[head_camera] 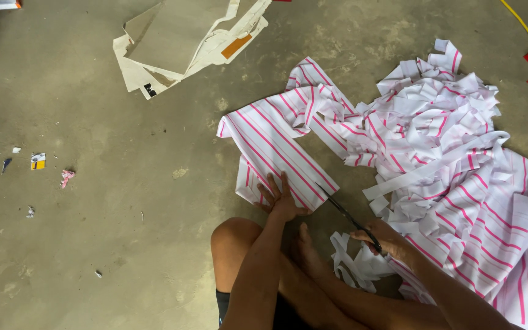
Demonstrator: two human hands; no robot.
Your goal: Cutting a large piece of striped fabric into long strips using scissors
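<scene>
Left hand (281, 198) pressed flat on pink-striped fabric (276, 150); right hand (386, 239) gripping scissors (346, 214). Flattened cardboard packaging (181, 43), orange label (236, 46), at eleven o'clock.

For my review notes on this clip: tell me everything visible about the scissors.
The scissors are slim with dark blades and dark handles. They lie low over the concrete floor, pointing up and left. The right hand grips the handles, fingers through the loops. The blade tips meet the lower right edge of the folded pink-striped white cloth, which the left hand presses flat. How far the blades are open cannot be told.
</scene>
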